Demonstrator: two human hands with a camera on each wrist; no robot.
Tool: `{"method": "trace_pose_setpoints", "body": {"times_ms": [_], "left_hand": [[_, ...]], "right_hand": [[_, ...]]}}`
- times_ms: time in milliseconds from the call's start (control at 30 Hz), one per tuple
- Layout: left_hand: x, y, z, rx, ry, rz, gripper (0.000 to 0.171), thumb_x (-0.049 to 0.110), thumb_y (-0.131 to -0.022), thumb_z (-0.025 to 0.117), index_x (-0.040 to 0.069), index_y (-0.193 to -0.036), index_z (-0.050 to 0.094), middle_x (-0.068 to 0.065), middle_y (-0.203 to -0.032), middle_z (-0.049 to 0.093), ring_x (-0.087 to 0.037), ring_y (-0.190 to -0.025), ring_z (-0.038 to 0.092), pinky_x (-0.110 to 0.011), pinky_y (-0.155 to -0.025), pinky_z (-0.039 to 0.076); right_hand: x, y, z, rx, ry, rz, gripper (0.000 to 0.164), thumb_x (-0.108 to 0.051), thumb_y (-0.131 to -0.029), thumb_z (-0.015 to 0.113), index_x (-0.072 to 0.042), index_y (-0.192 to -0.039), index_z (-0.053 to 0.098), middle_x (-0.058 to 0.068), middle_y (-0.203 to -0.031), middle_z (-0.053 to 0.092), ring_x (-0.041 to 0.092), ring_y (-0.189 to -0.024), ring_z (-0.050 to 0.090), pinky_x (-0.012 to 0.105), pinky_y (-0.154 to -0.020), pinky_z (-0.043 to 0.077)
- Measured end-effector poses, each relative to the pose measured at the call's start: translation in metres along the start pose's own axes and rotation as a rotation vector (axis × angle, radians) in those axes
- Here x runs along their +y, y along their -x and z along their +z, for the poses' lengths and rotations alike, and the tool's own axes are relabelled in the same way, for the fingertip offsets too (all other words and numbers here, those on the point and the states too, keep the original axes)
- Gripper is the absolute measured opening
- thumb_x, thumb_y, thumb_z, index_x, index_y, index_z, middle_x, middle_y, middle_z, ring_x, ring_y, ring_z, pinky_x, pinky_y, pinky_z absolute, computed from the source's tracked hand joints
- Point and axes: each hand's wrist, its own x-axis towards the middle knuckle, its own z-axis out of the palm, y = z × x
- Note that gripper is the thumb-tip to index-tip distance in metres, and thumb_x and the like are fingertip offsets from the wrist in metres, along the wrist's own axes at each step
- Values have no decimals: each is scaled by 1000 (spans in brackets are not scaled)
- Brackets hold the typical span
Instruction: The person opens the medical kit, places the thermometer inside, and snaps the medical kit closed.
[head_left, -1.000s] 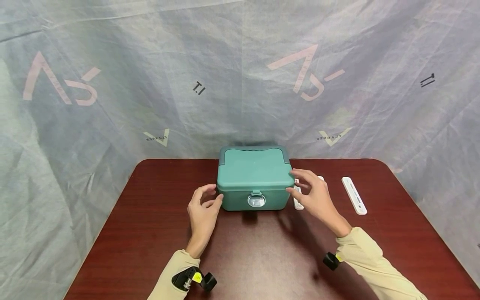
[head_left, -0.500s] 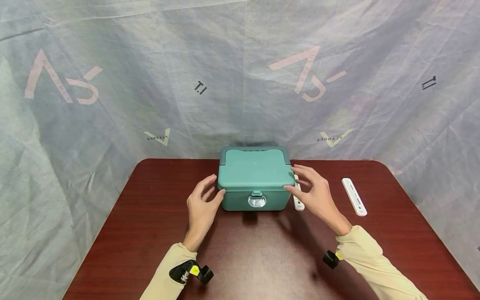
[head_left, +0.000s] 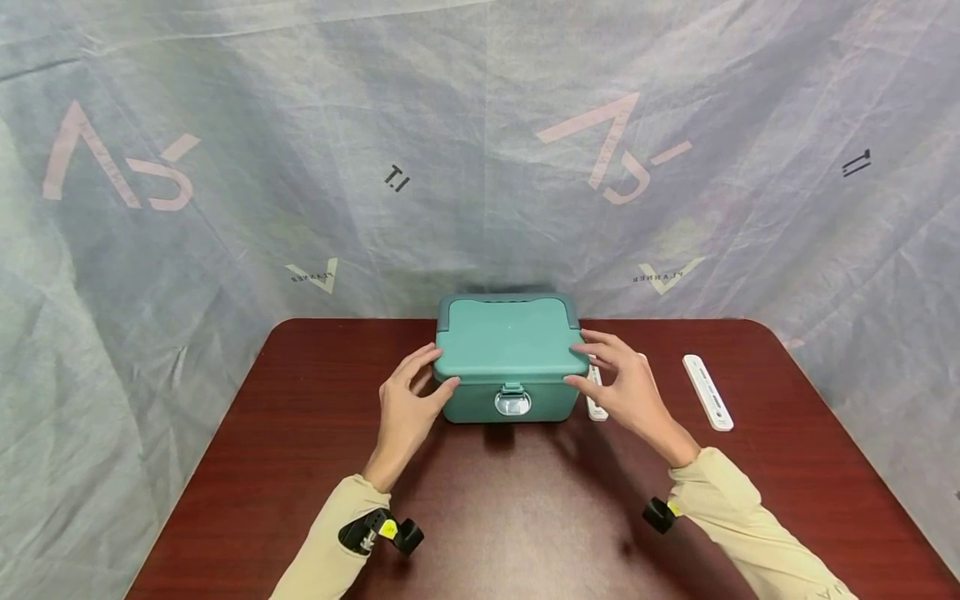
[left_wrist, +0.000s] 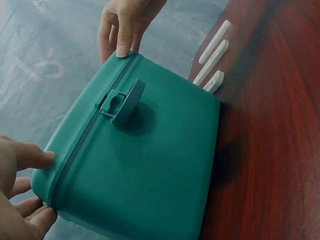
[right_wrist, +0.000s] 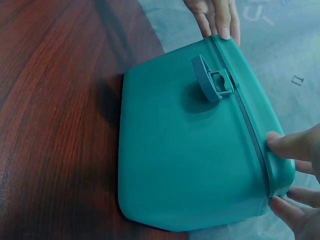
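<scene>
A green lidded storage box [head_left: 468, 404] sits at the back middle of the table, its lid [head_left: 510, 337] down. My left hand [head_left: 405, 408] holds the lid's front left corner, thumb on the front edge and fingers at the side. Opposite it, my right hand [head_left: 630, 396] grips the front right corner in the same way. In the left wrist view the front latch [left_wrist: 127, 102] stands out from the box wall, unfastened. A thin dark seam runs between lid and body. The inside of the box is hidden.
To the right of the box lie slim white strips with small dark markings, one [head_left: 707, 392] apart and another [head_left: 597, 404] partly behind the box and right hand. A grey printed cloth [head_left: 480, 167] hangs right behind the dark red table [head_left: 300, 433].
My left hand has moved up and inward, from beside the box's left side onto the lid corner. The right hand has shifted slightly along its corner. The box has stayed put.
</scene>
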Motion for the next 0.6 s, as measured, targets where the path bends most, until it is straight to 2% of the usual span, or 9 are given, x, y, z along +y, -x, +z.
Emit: {"method": "trace_pose_setpoints", "body": {"times_ms": [133, 267, 500, 600], "left_hand": [[2, -2, -1, -9, -11, 1, 44, -4, -78, 74, -10, -119, 60, -24, -130, 52, -34, -119, 52, -44, -97, 44], [3, -3, -2, -19, -28, 5, 44, -4, -78, 74, -11, -119, 60, -24, -130, 53, -34, -119, 52, -45, -97, 44], [4, -4, -1, -22, -49, 20, 43, -8, -76, 74, -13, -116, 60, -27, -129, 52, -38, -118, 52, -46, -97, 44], [4, -4, 0, -20, -45, 25, 43, -8, -76, 74, -13, -116, 61, -27, -128, 52, -38, -117, 52, -46, -97, 44]], "right_hand": [[1, 1, 1, -11, 33, -24, 41, -6, -72, 82, -1, -110, 69, 16, -128, 55, 30, -99, 66, 36, -84, 53], [0, 1, 2, -16, 46, -23, 40, -5, -73, 82, 0, -110, 69, 17, -128, 55, 31, -101, 65, 36, -84, 53], [-4, 2, 2, -22, 22, 29, 43, -7, -75, 81, -1, -115, 67, 16, -133, 51, 30, -114, 57, 41, -89, 51], [-4, 2, 2, -12, 11, 44, 45, -7, -74, 81, 1, -116, 65, 17, -132, 52, 30, -114, 56, 42, -88, 51]]}}
